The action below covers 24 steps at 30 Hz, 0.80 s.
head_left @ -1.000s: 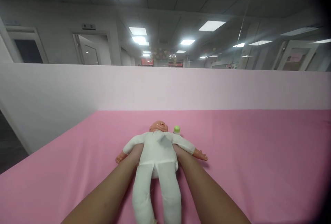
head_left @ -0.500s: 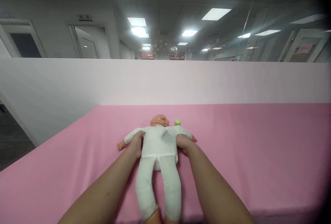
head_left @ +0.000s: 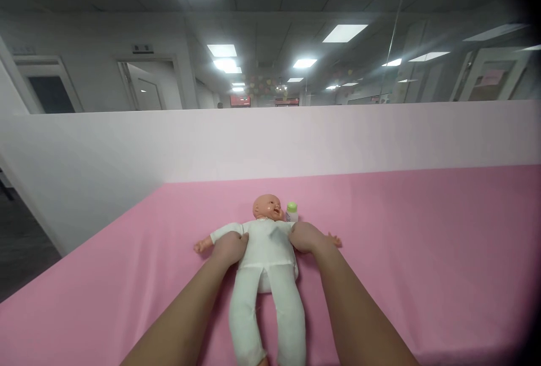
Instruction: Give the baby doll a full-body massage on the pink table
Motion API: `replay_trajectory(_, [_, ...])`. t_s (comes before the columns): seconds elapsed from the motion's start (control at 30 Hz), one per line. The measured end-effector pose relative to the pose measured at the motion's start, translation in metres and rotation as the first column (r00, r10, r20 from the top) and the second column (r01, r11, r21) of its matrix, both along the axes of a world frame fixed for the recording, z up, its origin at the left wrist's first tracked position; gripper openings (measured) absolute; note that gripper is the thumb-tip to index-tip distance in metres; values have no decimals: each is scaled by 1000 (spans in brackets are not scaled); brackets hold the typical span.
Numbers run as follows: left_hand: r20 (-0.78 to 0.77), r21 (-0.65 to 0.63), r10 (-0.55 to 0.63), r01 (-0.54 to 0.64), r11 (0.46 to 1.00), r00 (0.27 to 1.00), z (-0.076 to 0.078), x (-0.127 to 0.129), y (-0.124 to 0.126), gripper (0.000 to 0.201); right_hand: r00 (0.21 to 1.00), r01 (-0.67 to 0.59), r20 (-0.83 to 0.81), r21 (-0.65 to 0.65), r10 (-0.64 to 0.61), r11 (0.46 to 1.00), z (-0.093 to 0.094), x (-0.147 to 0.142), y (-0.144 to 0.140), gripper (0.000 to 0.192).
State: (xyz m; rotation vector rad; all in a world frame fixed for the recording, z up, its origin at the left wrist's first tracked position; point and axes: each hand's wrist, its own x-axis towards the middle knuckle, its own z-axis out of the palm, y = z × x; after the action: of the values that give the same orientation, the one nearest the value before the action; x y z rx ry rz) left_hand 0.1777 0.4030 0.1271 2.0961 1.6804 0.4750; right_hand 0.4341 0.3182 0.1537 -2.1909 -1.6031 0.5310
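A baby doll (head_left: 267,253) in white clothes lies on its back on the pink table cover (head_left: 406,253), head away from me. My left hand (head_left: 229,246) grips the doll's side under its left-side arm. My right hand (head_left: 306,237) holds the doll's other side at the shoulder, over its arm. A small bottle with a green cap (head_left: 291,211) stands just behind the doll's head, on the right.
A white partition wall (head_left: 296,141) runs along the table's far edge and down the left side. Beyond it lies an office with doors and ceiling lights. The table's left edge drops to a dark floor (head_left: 21,259).
Both hands have slid up from under the doll's sides to its shoulders. The doll's head has lifted a little and now faces more toward me.
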Motion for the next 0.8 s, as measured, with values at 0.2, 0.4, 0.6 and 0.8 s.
replay_trajectory(0.2, [125, 266, -21, -13, 964, 992, 5, 3, -10, 27, 997, 80, -47, 335, -68, 939, -10, -8, 10, 22])
replay_trajectory(0.4, [211, 448, -287, 169, 878, 934, -3, 19, -22, 53, 999, -32, 6, 494, 33, 869, -30, -26, 24, 23])
replay_trajectory(0.6, [198, 281, -211, 151, 948, 957, 4, 13, -19, 45, 993, -44, -82, 413, 85, 910, -28, -22, 23, 33])
replay_trajectory(0.8, [429, 282, -131, 5, 960, 894, 8, 18, -1, 45, 941, 207, -338, 565, -5, 799, -25, -29, 34, 51])
